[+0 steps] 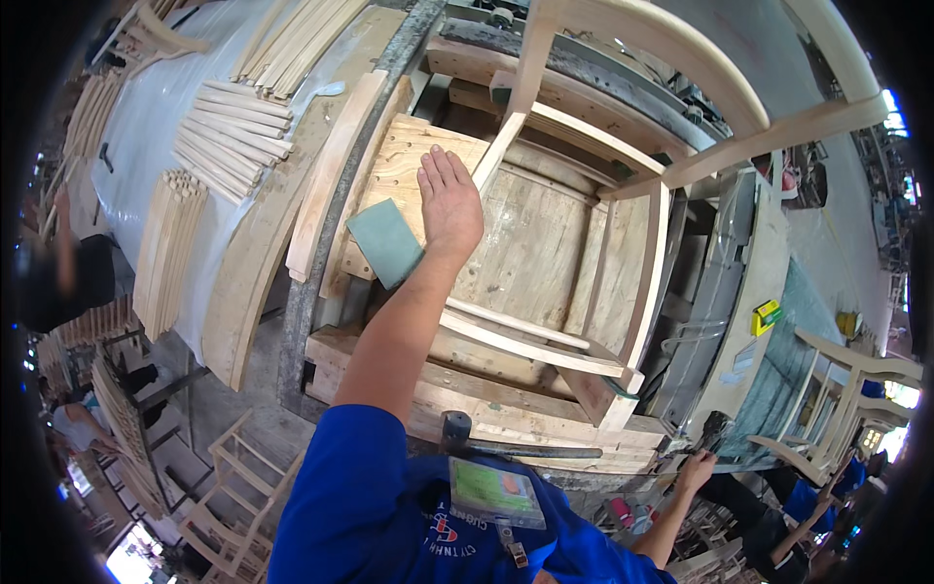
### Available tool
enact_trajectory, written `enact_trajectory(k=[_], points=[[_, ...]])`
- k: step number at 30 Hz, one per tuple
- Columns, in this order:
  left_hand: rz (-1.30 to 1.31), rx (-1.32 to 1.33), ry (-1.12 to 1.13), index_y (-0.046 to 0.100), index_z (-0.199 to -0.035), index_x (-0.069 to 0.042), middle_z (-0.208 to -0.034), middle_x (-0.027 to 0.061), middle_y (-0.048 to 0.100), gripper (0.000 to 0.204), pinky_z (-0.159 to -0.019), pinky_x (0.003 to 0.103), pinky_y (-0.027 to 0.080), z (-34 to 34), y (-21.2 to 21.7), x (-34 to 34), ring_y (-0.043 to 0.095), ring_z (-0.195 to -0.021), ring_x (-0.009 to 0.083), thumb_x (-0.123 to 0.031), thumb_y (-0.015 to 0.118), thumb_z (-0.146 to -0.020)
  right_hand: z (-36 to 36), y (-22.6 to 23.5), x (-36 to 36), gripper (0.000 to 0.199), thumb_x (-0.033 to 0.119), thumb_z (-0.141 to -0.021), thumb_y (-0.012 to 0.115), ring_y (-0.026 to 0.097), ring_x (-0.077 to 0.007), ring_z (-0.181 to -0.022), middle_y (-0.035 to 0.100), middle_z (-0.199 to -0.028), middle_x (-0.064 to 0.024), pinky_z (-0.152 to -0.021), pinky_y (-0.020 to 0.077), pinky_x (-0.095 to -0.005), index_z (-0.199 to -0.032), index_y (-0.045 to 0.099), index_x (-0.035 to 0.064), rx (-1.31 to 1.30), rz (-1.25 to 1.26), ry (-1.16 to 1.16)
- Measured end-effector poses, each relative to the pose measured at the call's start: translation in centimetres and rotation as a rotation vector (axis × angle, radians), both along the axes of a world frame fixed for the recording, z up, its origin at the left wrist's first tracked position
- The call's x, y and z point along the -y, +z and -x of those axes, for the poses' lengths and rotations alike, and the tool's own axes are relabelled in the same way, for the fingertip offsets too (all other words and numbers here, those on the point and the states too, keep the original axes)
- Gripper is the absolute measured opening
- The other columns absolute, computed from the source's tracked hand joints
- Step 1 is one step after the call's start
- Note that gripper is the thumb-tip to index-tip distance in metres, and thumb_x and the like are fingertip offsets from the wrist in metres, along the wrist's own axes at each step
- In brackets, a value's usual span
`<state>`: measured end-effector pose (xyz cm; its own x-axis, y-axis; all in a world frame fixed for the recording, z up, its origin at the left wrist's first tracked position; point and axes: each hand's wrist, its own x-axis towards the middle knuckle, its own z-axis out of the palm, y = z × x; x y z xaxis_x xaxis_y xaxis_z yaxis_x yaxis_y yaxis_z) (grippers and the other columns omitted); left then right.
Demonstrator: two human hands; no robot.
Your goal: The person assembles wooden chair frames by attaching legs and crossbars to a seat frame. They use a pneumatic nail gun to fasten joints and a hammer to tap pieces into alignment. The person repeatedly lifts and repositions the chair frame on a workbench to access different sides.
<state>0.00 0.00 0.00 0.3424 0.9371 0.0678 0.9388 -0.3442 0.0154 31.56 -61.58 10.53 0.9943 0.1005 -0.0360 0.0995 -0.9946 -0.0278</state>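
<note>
Chair frame in a timber-lined bed, seen from above. The chair frame (656, 243) is of pale, bare wood with a smooth surface; its straight rails and posts form a four-sided opening, and curved members rise from it toward the upper right. It lies in the timber-lined bed (545, 425), in front of the person and right of the left hand (450, 206). This hand is laid flat, palm down and fingers extended, on a drilled board (399, 156); it grasps nothing and lies close beside the frame's left side. The right hand (696, 471) is at the lower right, near a dark fitting (717, 428); it is small and dim at this distance, and whether its fingers close on anything cannot be told.

Counted items: one chair frame; one drilled board; one grey-green pad (385, 243), roughly square, beside the left wrist; one hammer (520, 450) with a dark handle, lying along the bed's near edge; one yellow-and-green object (766, 317) on the right-hand surface. On the plastic-covered table (146, 127) at left, three groups of slender slats (170, 258) are nearest the bed.
</note>
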Motion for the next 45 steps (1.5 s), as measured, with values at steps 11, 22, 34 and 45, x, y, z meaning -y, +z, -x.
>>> enact_trajectory(k=[11, 22, 34, 45], points=[[0.076, 0.14, -0.056, 0.028, -0.151, 0.02, -0.161, 0.0409, 0.024, 0.073, -0.127, 0.056, 0.02, -1.8, 0.4, 0.6, 0.024, -0.152, 0.055, -0.001, 0.057, -0.088, -3.4, -9.2, -30.6, 0.087, 0.071, -0.104, 0.039, 0.05, -0.0282, -0.134, 0.049, -0.152, -0.016, -0.115, 0.0372, -0.0527, -0.166, 0.023, 0.0124, -0.88, -1.01, 0.081], [-0.012, -0.028, -0.01, 0.027, -0.154, 0.016, -0.162, 0.0363, 0.025, 0.087, -0.127, 0.054, 0.022, -0.5, -1.0, 0.4, 0.025, -0.153, 0.0499, -0.016, 0.073, -0.087, 1.8, -4.5, -26.4, 0.059, 0.034, -0.11, 0.049, 0.048, -0.0341, -0.144, 0.05, -0.153, -0.0244, -0.12, 0.0343, -0.0415, -0.157, 0.04, 0.0, -0.61, -0.548, 0.519], [-0.034, 0.059, -0.038, 0.033, -0.149, 0.019, -0.159, 0.0401, 0.03, 0.07, -0.126, 0.058, 0.022, -0.3, 0.1, 0.3, 0.027, -0.151, 0.054, -0.006, 0.058, -0.089, 0.6, 0.9, -1.3, 0.046, 0.034, -0.109, 0.043, 0.072, -0.0472, -0.081, 0.072, -0.083, -0.0288, -0.07, 0.0561, -0.0575, -0.091, 0.068, -0.0004, 0.02, 0.472, 0.295], [-0.007, 0.093, -0.038, 0.033, -0.149, 0.02, -0.158, 0.0415, 0.029, 0.064, -0.125, 0.058, 0.022, -0.3, 0.2, 0.8, 0.029, -0.15, 0.0547, -0.001, 0.052, -0.091, 0.6, 1.3, -2.6, 0.046, 0.031, -0.109, 0.045, 0.072, -0.0454, -0.08, 0.072, -0.082, -0.0268, -0.071, 0.0571, -0.0548, -0.087, 0.068, -0.0015, -0.018, 0.555, 0.263]])
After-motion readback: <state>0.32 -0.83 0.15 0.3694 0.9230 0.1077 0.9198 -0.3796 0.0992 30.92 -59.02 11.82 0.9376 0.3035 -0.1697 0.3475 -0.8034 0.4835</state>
